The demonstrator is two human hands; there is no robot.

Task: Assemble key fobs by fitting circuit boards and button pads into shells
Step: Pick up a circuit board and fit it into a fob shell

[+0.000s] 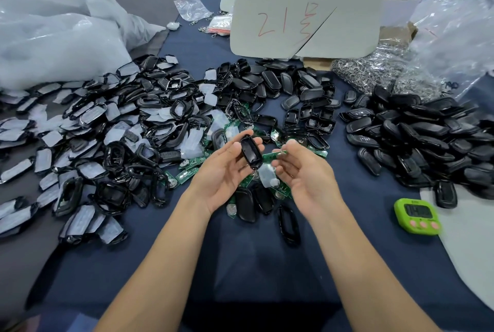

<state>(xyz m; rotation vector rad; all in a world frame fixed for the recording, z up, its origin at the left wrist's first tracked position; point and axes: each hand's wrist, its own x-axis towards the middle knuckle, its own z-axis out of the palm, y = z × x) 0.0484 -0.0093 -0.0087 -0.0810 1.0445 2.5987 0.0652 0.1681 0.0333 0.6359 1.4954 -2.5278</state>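
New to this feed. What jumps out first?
Heaps of black fob parts cover the dark blue table, left, centre and right. In the middle, the left hand holds a black shell while the right hand pinches a green circuit board. A lime-green timer sits at the right; a white board marked 21 in red stands behind.

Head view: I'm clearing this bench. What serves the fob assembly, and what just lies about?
Job: black shell in left hand, circuit board in right hand, shell piles, loose boards, button pads.
Lying about: green timer, grey sign, plastic bags.
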